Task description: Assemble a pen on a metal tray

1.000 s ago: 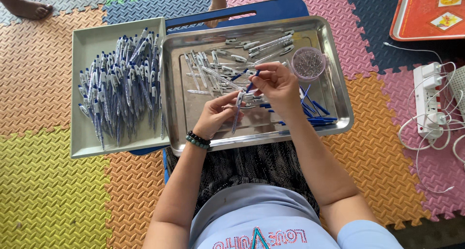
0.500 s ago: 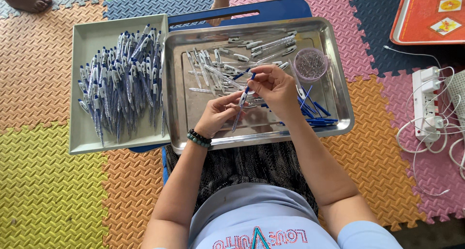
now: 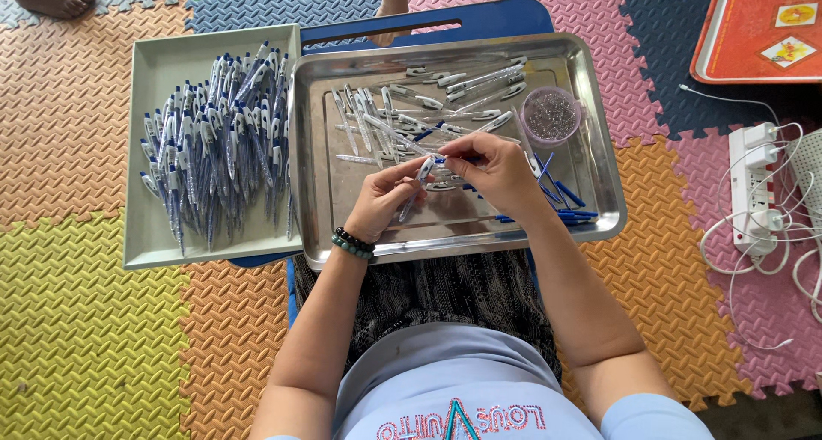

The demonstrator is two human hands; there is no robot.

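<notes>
Head view, left hand point(image 3: 383, 202), right hand point(image 3: 494, 173) pinching pen point(image 3: 421, 178)

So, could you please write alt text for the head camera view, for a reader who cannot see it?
Seen from above, a seated person's left hand and right hand together hold a clear pen over a steel tray of pen parts. A grey tray of finished pens sits beside it on colourful foam mats.

A glossy steel tray point(image 3: 599, 183) gleamed beside a matt plastic tray point(image 3: 145, 243), over textured foam mats point(image 3: 77, 337).
</notes>
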